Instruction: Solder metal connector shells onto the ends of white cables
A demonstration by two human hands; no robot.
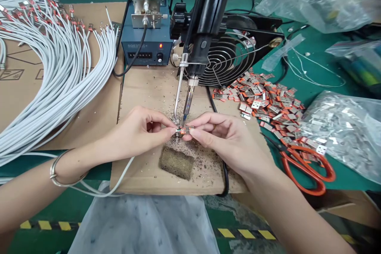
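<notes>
Between finger and thumb my left hand [149,129] pinches the end of a white cable [126,170], which hangs down behind the wrist. My right hand [220,133] is closed on a small USB connector [187,129] with an orange part, held up against the cable end. Directly above the joint stands the tip of a soldering iron [187,105], clamped in a stand and pointing down. Beside it a thin bent metal solder feed tube [177,107] ends close to the same spot. Whether the tip touches the connector I cannot make out.
A worn sponge [176,162] lies below my hands on speckled cardboard [133,180]. Bundled white cables [59,67] fill the left. Behind stand a blue solder feeder [145,43] and a fan [220,59]. Loose USB connectors [264,99], orange-handled scissors [306,166] and a bag of metal parts [342,131] are right.
</notes>
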